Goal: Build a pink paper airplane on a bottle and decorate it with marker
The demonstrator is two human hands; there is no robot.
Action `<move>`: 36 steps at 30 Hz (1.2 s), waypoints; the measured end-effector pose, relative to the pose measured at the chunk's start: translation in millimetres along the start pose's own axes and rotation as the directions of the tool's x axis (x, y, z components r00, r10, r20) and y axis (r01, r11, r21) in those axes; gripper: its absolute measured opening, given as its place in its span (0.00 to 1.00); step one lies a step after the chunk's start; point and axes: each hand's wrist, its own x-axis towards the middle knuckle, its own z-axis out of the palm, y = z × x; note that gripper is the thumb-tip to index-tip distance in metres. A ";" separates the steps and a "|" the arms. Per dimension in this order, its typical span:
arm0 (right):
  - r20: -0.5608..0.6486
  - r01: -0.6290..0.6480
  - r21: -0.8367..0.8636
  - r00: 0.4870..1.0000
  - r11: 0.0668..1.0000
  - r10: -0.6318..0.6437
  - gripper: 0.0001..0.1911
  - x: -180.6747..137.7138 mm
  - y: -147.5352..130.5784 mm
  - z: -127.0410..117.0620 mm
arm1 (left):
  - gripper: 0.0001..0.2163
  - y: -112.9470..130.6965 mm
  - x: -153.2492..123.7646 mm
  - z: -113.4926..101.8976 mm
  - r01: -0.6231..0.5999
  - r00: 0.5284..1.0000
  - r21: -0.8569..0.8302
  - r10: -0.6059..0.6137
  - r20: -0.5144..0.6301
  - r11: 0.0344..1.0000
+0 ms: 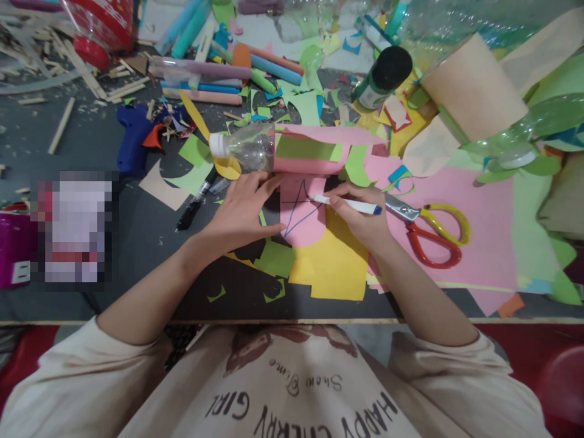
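A white marker with a blue end (353, 204) is pinched in my right hand (362, 216), its tip touching a pink piece of paper (310, 234). Blue lines of a star (297, 204) show on that paper. My left hand (249, 207) lies flat, fingers spread, at the left edge of the pink piece. Beneath it is a yellow sheet (340, 267). Just beyond both hands a clear plastic bottle (250, 146) rests on its side, wrapped in pink and green paper, with a white cap.
Right of my right hand, scissors (424, 222) with red and yellow handles lie on pink paper (488, 225). A blue glue gun (132, 140), black marker (196, 201) and glue stick (383, 76) lie around. Several coloured markers (201, 70) and paper scraps cover the back.
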 end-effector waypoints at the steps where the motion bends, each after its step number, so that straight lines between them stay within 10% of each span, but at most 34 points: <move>1: -0.001 0.000 0.001 1.000 1.000 0.000 0.07 0.6 -0.6 -0.4 | 0.37 -0.1 0.1 0.2 -0.001 1.000 0.002 0.001 0.002 1.000; 12: 0.121 -0.235 0.158 0.969 0.959 0.218 0.08 3.9 -8.6 -7.1 | 0.39 -1.2 0.5 1.6 0.010 1.000 0.024 -0.010 0.004 1.000; 36: 0.232 -0.331 0.231 0.932 0.915 0.278 0.09 2.4 -16.2 -9.2 | 0.39 -3.0 0.5 2.0 -0.005 1.000 0.024 0.005 0.003 1.000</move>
